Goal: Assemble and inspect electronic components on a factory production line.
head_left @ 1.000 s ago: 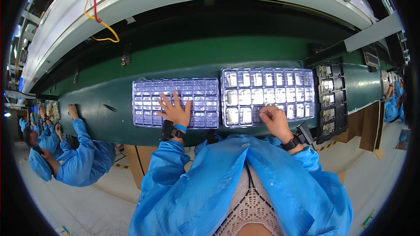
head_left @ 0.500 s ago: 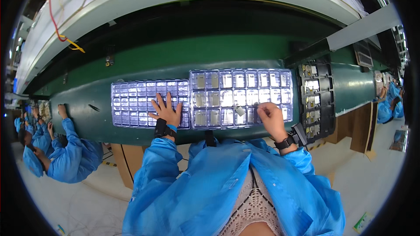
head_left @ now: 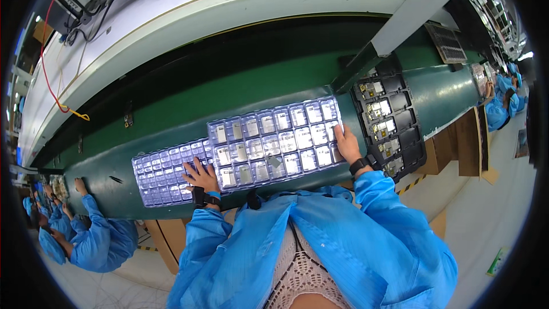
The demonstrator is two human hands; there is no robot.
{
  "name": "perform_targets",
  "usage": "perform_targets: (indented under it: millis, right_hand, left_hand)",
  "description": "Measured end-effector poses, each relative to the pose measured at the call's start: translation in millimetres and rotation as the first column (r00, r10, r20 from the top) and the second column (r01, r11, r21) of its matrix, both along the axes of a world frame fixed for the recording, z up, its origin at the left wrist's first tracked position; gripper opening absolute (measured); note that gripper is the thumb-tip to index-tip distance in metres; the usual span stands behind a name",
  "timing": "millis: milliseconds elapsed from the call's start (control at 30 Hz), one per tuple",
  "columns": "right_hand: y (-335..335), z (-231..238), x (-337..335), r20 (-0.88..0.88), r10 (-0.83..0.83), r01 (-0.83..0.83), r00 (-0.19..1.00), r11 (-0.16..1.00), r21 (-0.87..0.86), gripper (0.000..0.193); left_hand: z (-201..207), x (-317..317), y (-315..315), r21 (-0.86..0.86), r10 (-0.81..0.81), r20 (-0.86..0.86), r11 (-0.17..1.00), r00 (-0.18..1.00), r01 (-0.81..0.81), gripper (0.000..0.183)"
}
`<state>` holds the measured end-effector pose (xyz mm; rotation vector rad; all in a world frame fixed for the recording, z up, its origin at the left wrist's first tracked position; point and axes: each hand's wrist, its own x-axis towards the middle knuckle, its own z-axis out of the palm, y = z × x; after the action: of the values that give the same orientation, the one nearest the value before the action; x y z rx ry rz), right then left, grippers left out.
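A clear plastic compartment tray (head_left: 255,182) lies tilted on the green bench, with small flat silver rectangular parts (head_left: 281,119) in its cells. One loose silver part (head_left: 274,162) sits askew across the cells of the near row. My right hand (head_left: 349,147) holds this tray at its right edge, fingers over the rim and partly hidden. To the left is a second clear compartment tray (head_left: 163,177), no silver parts visible in its cells. My left hand (head_left: 202,176) rests on that tray's right end, fingers spread, beside the filled tray's left edge.
A black tray (head_left: 405,119) with several silver and gold modules stands on the right. A grey post (head_left: 394,31) rises behind it, and a white shelf (head_left: 240,26) runs along the back. At the left, a co-worker in blue (head_left: 106,237) sits by the bench.
The view has turned, so the bench appears tilted. My right hand has moved from above the filled tray's near right cells to its right edge. My left hand stays spread on the left tray.
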<state>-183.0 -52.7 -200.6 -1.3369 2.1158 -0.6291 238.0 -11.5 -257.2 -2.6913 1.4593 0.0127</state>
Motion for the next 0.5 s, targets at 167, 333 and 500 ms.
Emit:
perform_targets:
  millis: [167, 333, 500]
  right_hand:
    - [-15.0, -1.3, -5.8, -0.003, 0.042, -0.042, 0.999, 0.999, 0.025, 0.051]
    - [-18.3, 3.0, -3.5, -0.005, 0.07, -0.069, 0.998, 0.996, 0.055, 0.047]
    - [-14.1, -23.3, -23.3, 0.083, 0.085, -0.082, 0.993, 0.996, -0.039, 0.05]
  left_hand:
    - [6.8, -8.1, -4.6, 0.006, 0.009, -0.01, 1.0, 1.0, -0.009, 0.053]
    - [8.9, -2.5, -4.0, -0.038, 0.05, -0.118, 0.998, 0.992, -0.055, 0.053]
    - [8.2, -3.0, -6.1, -0.116, 0.045, -0.17, 0.991, 0.984, -0.065, 0.054]
